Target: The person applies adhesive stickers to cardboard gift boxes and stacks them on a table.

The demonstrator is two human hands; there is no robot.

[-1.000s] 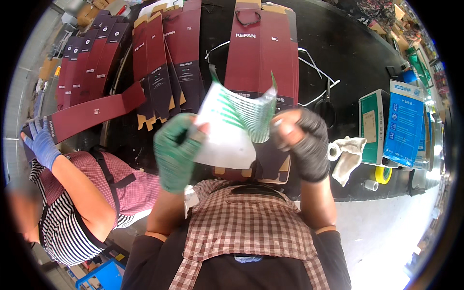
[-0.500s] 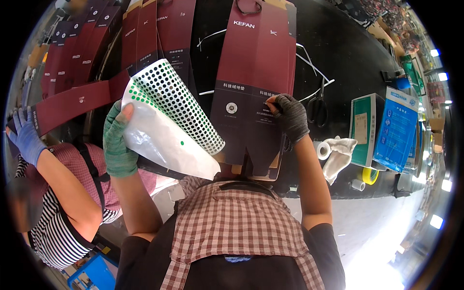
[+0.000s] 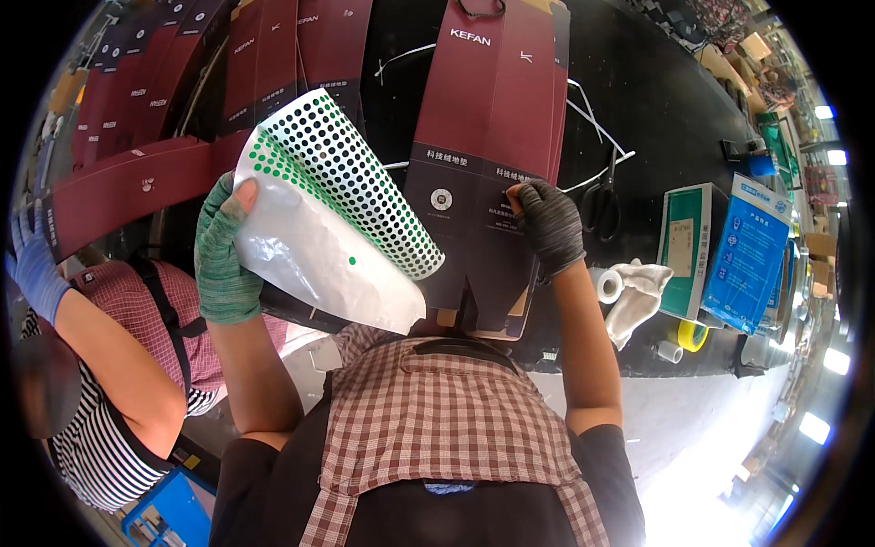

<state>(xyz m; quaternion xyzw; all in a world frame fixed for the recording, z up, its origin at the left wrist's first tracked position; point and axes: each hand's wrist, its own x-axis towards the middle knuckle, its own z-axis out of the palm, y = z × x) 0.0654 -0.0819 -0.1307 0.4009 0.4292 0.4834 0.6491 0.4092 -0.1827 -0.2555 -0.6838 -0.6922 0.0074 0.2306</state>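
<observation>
My left hand (image 3: 225, 251), in a green knit glove with bare fingertips, is closed on a curled sheet of round dot stickers (image 3: 365, 178). The sheet's dots look black and green, and its white side (image 3: 314, 264) faces me with one loose green dot on it. My right hand (image 3: 550, 228), in a dark grey glove, is pinched just over the lower right of a flat maroon and black carton (image 3: 492, 100). Whatever sits between those fingertips is too small to make out.
Black scissors (image 3: 600, 210), white strapping strips, a white cloth (image 3: 641, 296), yellow tape (image 3: 693, 335) and green and blue boxes (image 3: 749, 251) lie to the right. More maroon cartons (image 3: 260, 64) lie left. A co-worker's blue-gloved hand (image 3: 38, 264) touches one carton.
The sticker sheet has shifted slightly right in view, still in my left hand. My right hand stays pinched near the same spot on the carton. The co-worker's hand has moved left.
</observation>
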